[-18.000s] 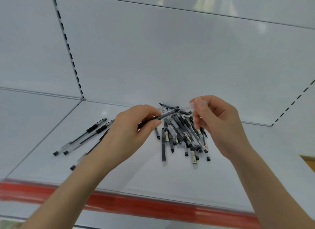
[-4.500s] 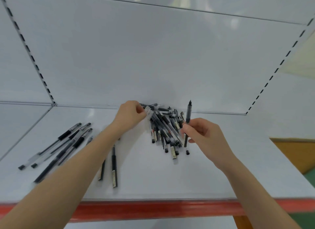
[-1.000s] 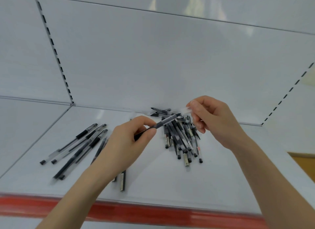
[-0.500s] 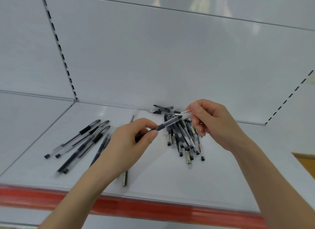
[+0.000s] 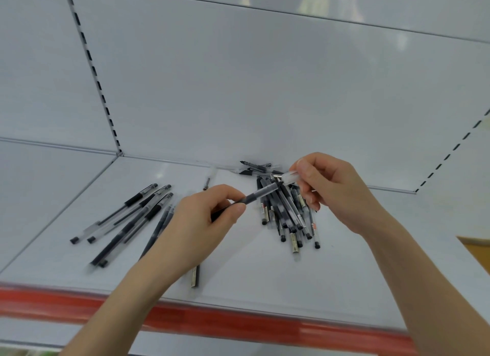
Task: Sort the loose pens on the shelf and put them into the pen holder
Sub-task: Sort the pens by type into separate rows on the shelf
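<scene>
Now left fingers [image 5: 234,209] pinch a pen [image 5: 261,192], right fingers [image 5: 305,170] a clear cap [image 5: 290,176] beside its tip

Above the white shelf [image 5: 238,270], the left hand [image 5: 201,223] pinches a dark pen [image 5: 258,194], its tip just beside a clear cap [image 5: 290,176] pinched by the right hand [image 5: 334,191]. A pile of pens [image 5: 289,212] lies beneath; a row of pens [image 5: 130,215] lies to the left.

Bright, even overhead light, soft shadows, glare patches above, wide-angle bending, slight blur.
</scene>
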Motion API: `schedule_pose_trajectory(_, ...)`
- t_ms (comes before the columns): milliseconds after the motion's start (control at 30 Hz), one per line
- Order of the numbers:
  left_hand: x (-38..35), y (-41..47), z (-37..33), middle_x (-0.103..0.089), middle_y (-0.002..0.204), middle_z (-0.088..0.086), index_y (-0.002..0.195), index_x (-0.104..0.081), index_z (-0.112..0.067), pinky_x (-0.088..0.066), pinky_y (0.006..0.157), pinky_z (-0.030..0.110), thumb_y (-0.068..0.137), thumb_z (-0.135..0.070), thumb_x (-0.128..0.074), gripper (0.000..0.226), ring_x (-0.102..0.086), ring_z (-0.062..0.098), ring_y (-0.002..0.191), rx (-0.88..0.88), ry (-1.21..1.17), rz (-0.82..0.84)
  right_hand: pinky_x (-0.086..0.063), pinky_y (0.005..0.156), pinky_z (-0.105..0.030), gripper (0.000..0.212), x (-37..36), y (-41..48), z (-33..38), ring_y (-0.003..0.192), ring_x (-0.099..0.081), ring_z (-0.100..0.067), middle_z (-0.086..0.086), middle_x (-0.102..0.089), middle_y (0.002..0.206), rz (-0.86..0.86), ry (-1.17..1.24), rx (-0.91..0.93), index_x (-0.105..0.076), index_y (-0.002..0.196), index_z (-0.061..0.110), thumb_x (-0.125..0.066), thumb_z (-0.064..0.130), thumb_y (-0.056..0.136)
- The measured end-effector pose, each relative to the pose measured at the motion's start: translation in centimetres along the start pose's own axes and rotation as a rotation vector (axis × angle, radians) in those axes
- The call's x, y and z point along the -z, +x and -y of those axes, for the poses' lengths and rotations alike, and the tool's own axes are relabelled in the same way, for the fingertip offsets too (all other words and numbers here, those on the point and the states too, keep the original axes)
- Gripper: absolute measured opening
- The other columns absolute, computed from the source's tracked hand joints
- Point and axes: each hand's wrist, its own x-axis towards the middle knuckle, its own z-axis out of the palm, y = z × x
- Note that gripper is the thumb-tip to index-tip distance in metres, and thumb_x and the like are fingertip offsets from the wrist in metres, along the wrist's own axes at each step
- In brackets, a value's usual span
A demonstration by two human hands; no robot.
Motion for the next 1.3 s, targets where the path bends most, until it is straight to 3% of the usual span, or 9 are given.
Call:
schedule_pose_trajectory(233,-0.2,0.2,0.3,-0.062,0.068,0.003,0.071,-0.057,-0.038,-0.038,0.055,0.021,0.085,-0.018,-0.060,0.024,-0.057,0.024,0.068,0.019,-0.001,-0.024,-0.042,0.045,-0.019,0.010,-0.1,-0.1,-0.2,0.049,-0.051,-0.010,0.007,-0.058,0.056,0.021,0.042,-0.019,-0.061,0.084,0.010,-0.053,0.012,0.090)
schedule_pose_trajectory(367,-0.2,0.2,0.1,-0.061,0.074,-0.008,0.072,-0.057,-0.037,-0.037,0.053,0.016,0.086,-0.018,-0.059,0.024,-0.054,0.021,0.063,0.020,-0.008,-0.017,-0.042,0.046,-0.018,0.003,-0.4,-0.1,-0.4,0.047,-0.050,-0.009,0.005,-0.056,0.052,-0.024,0.156,-0.048,-0.063,0.080,0.013,-0.064,0.011,0.080)
schedule_pose_trajectory(467,-0.2,0.1,-0.1,-0.061,0.073,-0.008,0.074,-0.058,-0.037,-0.036,0.050,0.013,0.086,-0.018,-0.059,0.022,-0.047,0.008,0.053,0.020,-0.020,-0.003,-0.042,0.048,-0.018,0.009,-0.8,0.1,-0.6,0.049,-0.046,-0.009,0.005,-0.054,0.055,-0.063,0.290,-0.054,-0.066,0.070,0.021,-0.070,0.027,0.066)
schedule_pose_trajectory(633,0.2,0.0,-0.3,-0.064,0.075,-0.012,0.073,-0.058,-0.038,-0.035,0.048,0.011,0.085,-0.017,-0.060,0.024,-0.048,0.007,0.049,0.030,-0.059,-0.049,-0.054,0.063,-0.017,0.015,-0.6,0.4,-0.8,0.072,-0.069,-0.013,-0.004,-0.071,0.075,-0.097,0.409,-0.056,-0.062,0.070,0.011,-0.066,0.025,0.068)
schedule_pose_trajectory(767,0.7,0.1,-0.3,-0.064,0.076,-0.015,0.073,-0.058,-0.039,-0.035,0.047,0.010,0.085,-0.018,-0.061,0.023,-0.046,0.001,0.048,0.037,-0.059,-0.083,-0.050,0.055,-0.017,0.014,-0.4,0.1,-0.9,0.058,-0.062,-0.011,-0.001,-0.064,0.065,-0.076,0.254,0.001,-0.065,0.078,0.016,-0.062,0.029,0.071)
schedule_pose_trajectory(900,0.6,0.0,-0.5,-0.065,0.075,-0.014,0.075,-0.059,-0.038,-0.034,0.046,0.008,0.085,-0.019,-0.061,0.022,-0.045,0.001,0.046,0.028,-0.070,-0.074,-0.044,0.058,-0.019,0.026,-0.2,-0.3,-0.8,0.059,-0.046,-0.010,0.006,-0.051,0.066,0.015,0.032,0.064,-0.067,0.097,0.030,-0.047,0.038,0.083)
schedule_pose_trajectory(1033,0.5,0.0,-0.6,-0.065,0.070,-0.013,0.075,-0.060,-0.036,-0.032,0.044,0.008,0.085,-0.017,-0.061,0.022,-0.043,0.001,0.042,0.012,-0.087,-0.057,-0.044,0.055,-0.018,0.010,0.1,-0.2,-0.4,0.052,-0.047,-0.009,0.011,-0.057,0.057,-0.018,0.026,0.025,-0.065,0.087,0.019,-0.055,0.023,0.086)
schedule_pose_trajectory(1167,0.3,0.0,-0.6,-0.065,0.071,-0.013,0.075,-0.060,-0.038,-0.034,0.047,0.008,0.084,-0.016,-0.061,0.024,-0.045,0.001,0.046,0.007,-0.079,-0.024,-0.043,0.051,-0.017,0.015,0.3,-0.4,-0.3,0.051,-0.047,-0.011,0.009,-0.056,0.055,-0.001,0.042,0.037,-0.066,0.078,0.020,-0.061,0.032,0.071)
schedule_pose_trajectory(1300,0.0,-0.1,-0.3,-0.065,0.074,-0.008,0.074,-0.061,-0.039,-0.037,0.051,0.013,0.084,-0.017,-0.062,0.024,-0.051,0.011,0.055,0.009,-0.074,0.002,-0.041,0.052,-0.014,0.007,0.2,-0.5,-0.2,0.050,-0.045,-0.007,0.013,-0.049,0.052,0.063,-0.019,0.074,-0.068,0.080,0.022,-0.061,0.020,0.081)
